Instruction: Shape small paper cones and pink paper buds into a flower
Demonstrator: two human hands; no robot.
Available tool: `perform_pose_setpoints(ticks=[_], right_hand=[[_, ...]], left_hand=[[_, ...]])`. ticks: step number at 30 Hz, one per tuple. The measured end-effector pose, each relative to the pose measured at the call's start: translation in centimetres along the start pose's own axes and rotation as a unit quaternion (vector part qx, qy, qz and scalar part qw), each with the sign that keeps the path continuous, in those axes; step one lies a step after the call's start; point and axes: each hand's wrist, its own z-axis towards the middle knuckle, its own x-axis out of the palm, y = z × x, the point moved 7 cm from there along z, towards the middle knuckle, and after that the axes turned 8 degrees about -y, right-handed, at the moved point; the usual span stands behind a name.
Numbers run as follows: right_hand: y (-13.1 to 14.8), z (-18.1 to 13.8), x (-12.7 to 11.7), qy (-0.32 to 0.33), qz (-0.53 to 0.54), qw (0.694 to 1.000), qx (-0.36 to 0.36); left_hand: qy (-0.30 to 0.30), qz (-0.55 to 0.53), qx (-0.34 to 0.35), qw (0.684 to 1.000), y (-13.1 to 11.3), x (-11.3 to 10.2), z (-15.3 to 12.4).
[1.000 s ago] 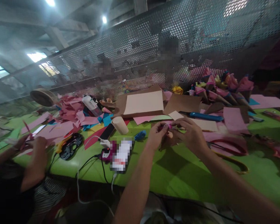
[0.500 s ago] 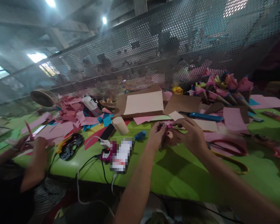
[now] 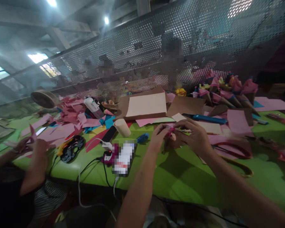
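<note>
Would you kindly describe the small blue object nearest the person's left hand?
On the green table, look just left of the left hand. The small blue object lies there, right of the pale paper cup on its side. It is the only bright blue lump on bare green.

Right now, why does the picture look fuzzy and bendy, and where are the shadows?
Head view: hands slightly motion-blurred over the small pink paper piece; wide lens bends the perforated metal screen; ceiling lamps glare; arms cast dark shadows on the green table.
</note>
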Motion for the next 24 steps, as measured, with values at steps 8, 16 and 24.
perform_pose_setpoints(ticks=[8, 16, 24], right_hand=[[-0.21, -0.1, 0.27, -0.001, -0.012, 1.0, -0.014], [0.32, -0.27, 0.3, -0.013, -0.055, 0.996, -0.074], [-0.32, -0.03, 0.24, 0.01, -0.036, 0.999, -0.024]], left_hand=[[-0.003, 0.005, 0.018, 1.0, 0.85, -0.2, 0.73], [-0.005, 0.044, 0.046, 0.998, 0.46, -0.19, 0.64], [-0.018, 0.019, 0.019, 0.999, 0.49, 0.11, 0.32]])
